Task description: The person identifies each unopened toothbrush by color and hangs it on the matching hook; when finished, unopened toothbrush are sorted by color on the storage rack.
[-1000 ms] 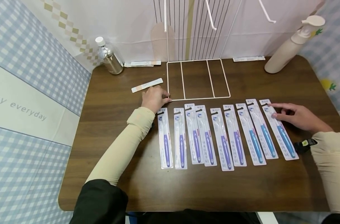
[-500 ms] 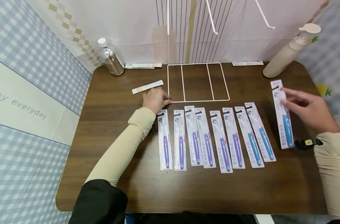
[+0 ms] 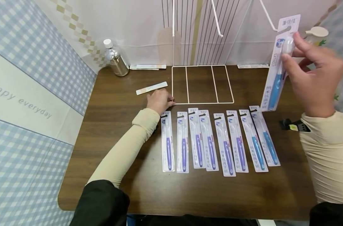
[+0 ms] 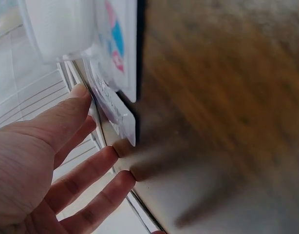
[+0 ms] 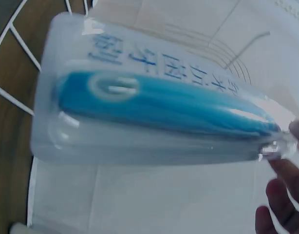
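My right hand point(image 3: 312, 72) pinches the top of a packaged blue toothbrush point(image 3: 278, 66) and holds it upright in the air, near the white wire hook point(image 3: 268, 17) at the upper right. The same blue toothbrush pack point(image 5: 159, 122) fills the right wrist view. My left hand point(image 3: 159, 99) rests with relaxed fingers on the brown table point(image 3: 126, 138), at the front left corner of the white wire rack base point(image 3: 202, 84). Its fingers point(image 4: 86, 170) lie straight by the wire. A row of several packaged toothbrushes point(image 3: 216, 141), purple and blue, lies on the table.
A metal bottle with a white cap point(image 3: 115, 59) stands at the back left. A beige spray bottle point(image 3: 318, 33) stands at the back right behind my right hand. A thin white strip point(image 3: 151, 88) lies near my left hand. Wire hooks point(image 3: 216, 18) hang overhead.
My right hand lifted the rightmost blue toothbrush pack off the table and raised it up toward the right wire hook. My left hand stayed by the rack corner.
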A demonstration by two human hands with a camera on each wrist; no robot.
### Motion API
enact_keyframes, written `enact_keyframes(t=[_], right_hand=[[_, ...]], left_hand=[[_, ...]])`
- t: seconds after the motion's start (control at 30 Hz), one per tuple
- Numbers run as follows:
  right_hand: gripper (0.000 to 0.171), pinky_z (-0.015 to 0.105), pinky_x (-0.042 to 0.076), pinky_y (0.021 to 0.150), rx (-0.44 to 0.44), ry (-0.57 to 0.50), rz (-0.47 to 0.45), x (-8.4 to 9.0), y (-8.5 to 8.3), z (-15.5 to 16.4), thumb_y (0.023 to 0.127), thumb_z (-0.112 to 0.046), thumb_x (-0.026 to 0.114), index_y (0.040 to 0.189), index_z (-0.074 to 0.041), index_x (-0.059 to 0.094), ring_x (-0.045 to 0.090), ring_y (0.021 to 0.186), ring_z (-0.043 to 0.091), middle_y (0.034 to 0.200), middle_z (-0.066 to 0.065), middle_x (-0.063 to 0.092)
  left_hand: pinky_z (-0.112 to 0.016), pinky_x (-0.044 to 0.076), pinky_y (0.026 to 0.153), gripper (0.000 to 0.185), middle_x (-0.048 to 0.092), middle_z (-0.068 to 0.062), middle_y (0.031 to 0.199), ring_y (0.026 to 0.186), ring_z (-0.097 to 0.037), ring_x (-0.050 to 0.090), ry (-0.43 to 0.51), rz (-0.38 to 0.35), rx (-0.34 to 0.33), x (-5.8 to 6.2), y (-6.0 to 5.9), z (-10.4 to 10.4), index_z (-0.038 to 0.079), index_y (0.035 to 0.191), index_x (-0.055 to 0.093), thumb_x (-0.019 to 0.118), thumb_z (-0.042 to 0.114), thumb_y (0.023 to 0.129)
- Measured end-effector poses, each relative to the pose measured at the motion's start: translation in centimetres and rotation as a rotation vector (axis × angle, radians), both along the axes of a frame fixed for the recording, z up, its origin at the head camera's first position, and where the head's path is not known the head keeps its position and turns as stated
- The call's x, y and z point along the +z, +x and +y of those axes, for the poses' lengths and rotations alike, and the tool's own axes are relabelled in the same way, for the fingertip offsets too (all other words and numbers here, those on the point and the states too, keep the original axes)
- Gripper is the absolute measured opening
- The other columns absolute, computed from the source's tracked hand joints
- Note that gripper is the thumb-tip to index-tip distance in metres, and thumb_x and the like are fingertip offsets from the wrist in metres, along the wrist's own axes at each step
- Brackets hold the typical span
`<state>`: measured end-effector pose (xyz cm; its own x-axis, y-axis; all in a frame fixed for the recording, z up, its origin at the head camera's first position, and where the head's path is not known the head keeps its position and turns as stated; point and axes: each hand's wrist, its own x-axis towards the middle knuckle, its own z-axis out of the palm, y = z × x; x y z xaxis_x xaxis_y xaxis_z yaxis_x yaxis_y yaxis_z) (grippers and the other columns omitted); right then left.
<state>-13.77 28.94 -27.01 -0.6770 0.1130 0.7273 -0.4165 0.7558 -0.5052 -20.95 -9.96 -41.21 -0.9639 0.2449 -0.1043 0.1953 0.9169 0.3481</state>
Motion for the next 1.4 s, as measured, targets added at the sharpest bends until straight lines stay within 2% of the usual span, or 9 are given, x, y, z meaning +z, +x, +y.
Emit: enact_keyframes(t=[0.1, 0.23, 0.33, 0.43, 0.57, 0.73, 0.9, 1.17, 1.4], right_hand=[[0.035, 0.007, 0.041, 0.067, -0.027, -0.094, -0.002, -0.4, -0.4, -0.9, 0.096, -0.019, 0.079, 0.129, -0.031, 0.071, 0.057, 0.07, -0.011, 0.109, -0.004, 0.078], [0.035, 0.011, 0.042, 0.068, -0.023, -0.173, -0.017, -1.2, -1.2, -1.7, 0.095, -0.017, 0.08, 0.127, -0.029, 0.073, 0.067, 0.082, -0.008, 0.114, 0.001, 0.078], [0.035, 0.012, 0.043, 0.067, -0.018, -0.213, -0.035, -1.6, -2.5, -2.2, 0.094, -0.016, 0.08, 0.127, -0.027, 0.074, 0.067, 0.078, -0.006, 0.112, 0.002, 0.079], [0.033, 0.012, 0.046, 0.067, -0.023, -0.307, -0.073, -1.9, -4.6, -2.8, 0.093, -0.013, 0.081, 0.125, -0.02, 0.077, 0.064, 0.071, -0.003, 0.103, 0.001, 0.08], [0.029, 0.013, 0.047, 0.069, -0.033, -0.411, -0.115, -1.8, -8.3, -3.9, 0.093, -0.012, 0.079, 0.122, -0.015, 0.079, 0.066, 0.074, -0.002, 0.1, -0.003, 0.079], [0.027, 0.015, 0.047, 0.069, -0.03, -0.481, -0.119, -1.5, -12.6, -4.9, 0.093, -0.013, 0.076, 0.119, -0.015, 0.08, 0.067, 0.075, 0.0, 0.096, -0.005, 0.076], [0.027, 0.018, 0.047, 0.07, -0.044, -0.545, -0.165, -0.9, -15.3, -5.5, 0.093, -0.014, 0.073, 0.118, -0.021, 0.079, 0.064, 0.073, 0.001, 0.1, -0.005, 0.074], [0.031, 0.02, 0.049, 0.075, -0.012, -0.592, -0.166, -1.2, -17.1, -4.2, 0.093, -0.013, 0.072, 0.121, -0.023, 0.078, 0.067, 0.083, 0.003, 0.117, -0.004, 0.073], [0.039, 0.019, 0.048, 0.084, -0.007, -0.575, -0.137, -0.6, -15.8, -4.2, 0.09, -0.011, 0.073, 0.128, -0.019, 0.076, 0.07, 0.101, 0.008, 0.125, -0.001, 0.072]], left_hand=[[-0.068, 0.038, 0.107, 0.026, 0.072, 0.001, 0.122, 0.12, -0.027, 0.066, 0.002, -0.009, -0.002, 0.1, 0.0, 0.2, 0.023, 0.112, 0.084, 0.08, 0.042, 0.095], [-0.069, 0.038, 0.108, 0.026, 0.072, 0.001, 0.123, 0.12, -0.027, 0.066, 0.0, -0.018, 0.008, 0.1, 0.0, 0.3, 0.023, 0.112, 0.084, 0.08, 0.043, 0.094], [-0.068, 0.038, 0.107, 0.026, 0.072, 0.002, 0.124, 0.121, -0.027, 0.066, -0.004, -0.021, 0.018, 0.1, -0.1, 0.2, 0.023, 0.112, 0.084, 0.08, 0.043, 0.094], [-0.068, 0.039, 0.107, 0.026, 0.073, 0.003, 0.125, 0.121, -0.027, 0.066, -0.011, -0.024, 0.018, 0.1, -0.2, 0.1, 0.024, 0.111, 0.083, 0.079, 0.043, 0.095], [-0.068, 0.039, 0.107, 0.025, 0.073, 0.003, 0.125, 0.12, -0.026, 0.066, -0.019, -0.027, 0.023, 0.2, -0.2, -0.1, 0.024, 0.111, 0.083, 0.08, 0.042, 0.095], [-0.065, 0.04, 0.105, 0.024, 0.072, 0.005, 0.125, 0.12, -0.025, 0.065, -0.028, -0.032, 0.036, 0.2, 0.0, 0.0, 0.025, 0.11, 0.083, 0.08, 0.042, 0.094], [-0.065, 0.04, 0.105, 0.022, 0.073, 0.005, 0.123, 0.119, -0.025, 0.066, -0.026, -0.029, 0.038, 0.4, 0.1, 0.2, 0.025, 0.107, 0.083, 0.081, 0.042, 0.094], [-0.064, 0.04, 0.105, 0.021, 0.073, 0.006, 0.123, 0.118, -0.025, 0.066, -0.029, -0.032, 0.028, 0.4, 0.1, 1.0, 0.026, 0.107, 0.083, 0.081, 0.042, 0.094], [-0.063, 0.041, 0.105, 0.022, 0.073, 0.006, 0.124, 0.119, -0.025, 0.066, -0.04, -0.021, 0.023, 0.5, -0.1, 0.9, 0.027, 0.108, 0.083, 0.079, 0.044, 0.095]])
